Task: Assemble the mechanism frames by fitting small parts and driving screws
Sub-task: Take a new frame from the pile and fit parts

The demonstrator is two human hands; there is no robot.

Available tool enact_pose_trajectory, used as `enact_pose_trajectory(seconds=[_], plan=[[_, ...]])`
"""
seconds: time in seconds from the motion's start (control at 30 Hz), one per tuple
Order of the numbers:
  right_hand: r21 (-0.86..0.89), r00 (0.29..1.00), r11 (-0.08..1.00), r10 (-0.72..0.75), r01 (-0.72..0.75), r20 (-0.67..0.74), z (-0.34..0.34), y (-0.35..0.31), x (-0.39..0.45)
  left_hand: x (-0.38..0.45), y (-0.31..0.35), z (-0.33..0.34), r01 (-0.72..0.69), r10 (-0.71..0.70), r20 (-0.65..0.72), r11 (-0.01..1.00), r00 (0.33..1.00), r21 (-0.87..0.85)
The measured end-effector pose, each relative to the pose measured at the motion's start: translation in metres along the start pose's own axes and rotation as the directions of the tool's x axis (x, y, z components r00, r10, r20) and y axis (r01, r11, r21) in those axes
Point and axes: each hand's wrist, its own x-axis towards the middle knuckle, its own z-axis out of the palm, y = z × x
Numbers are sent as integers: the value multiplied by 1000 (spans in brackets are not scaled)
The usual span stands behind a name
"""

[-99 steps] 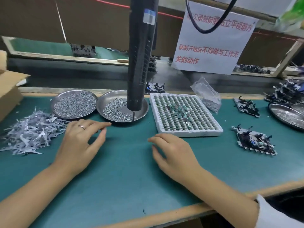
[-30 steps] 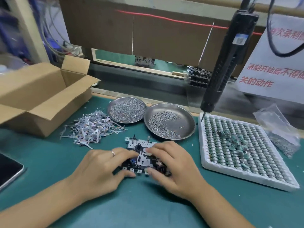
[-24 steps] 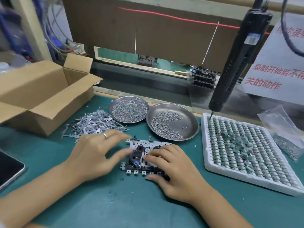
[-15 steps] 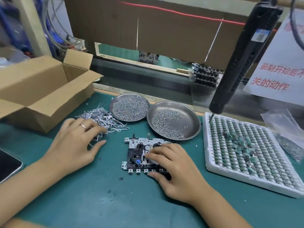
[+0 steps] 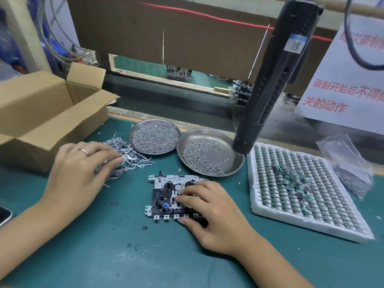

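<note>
Held the mechanism frame (image 5: 166, 196) flat on the green mat (image 5: 104, 256) under the right hand (image 5: 209, 213), fingers curled over its right half, fingertips pressing near the round black parts, thumb hooked at the near edge. Reached with the left hand (image 5: 76, 175) into the heap of small grey metal parts (image 5: 126, 161), just left of the frame; fingers curled down onto the heap, but could not tell whether a piece was already pinched.

Best done, by judgement: picked a single part, not a tangle, since those thin stampings looked likely to snag one another. Lifted slowly and shook off hangers-on before crossing toward the right hand. Kept the frame pinned so it could not slide while the part was seated. Uncovered the seating spot first, shifting the right fingertips off it.

Beyond the right hand's fingertips: two steel dishes, the left dish (image 5: 153, 138) fuller than the right dish (image 5: 209, 154), both of screws. Above and to its right: hanging electric screwdriver (image 5: 268, 80), untouched; needed only once the part sat true. Further right: white tray (image 5: 307, 192) of small components.
</note>
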Motion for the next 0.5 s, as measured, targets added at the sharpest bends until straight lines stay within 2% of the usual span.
enact_pose_trajectory(seconds=[0.07, 0.13, 0.27, 0.37, 0.5], plan=[[0, 1000, 1000, 0, 0, -1, 0, 0, 0, 2, 1, 1, -55, 52, 25, 992, 998, 113], [3, 1000, 1000, -1, 1, -2, -1, 0, 0, 3, 3, 0, -72, 66, 47, 988, 997, 133], [15, 1000, 1000, 2, -2, -5, -1, -1, 1, 9, 3, -5, -39, 40, -11, 996, 999, 83], [20, 1000, 1000, 1, -1, -8, 0, 0, 0, 10, 6, -5, -29, 28, 41, 998, 999, 47], [32, 1000, 999, 10, -9, -17, 0, 0, 1, 14, 13, -9, -3, 0, -50, 998, 999, -61]])
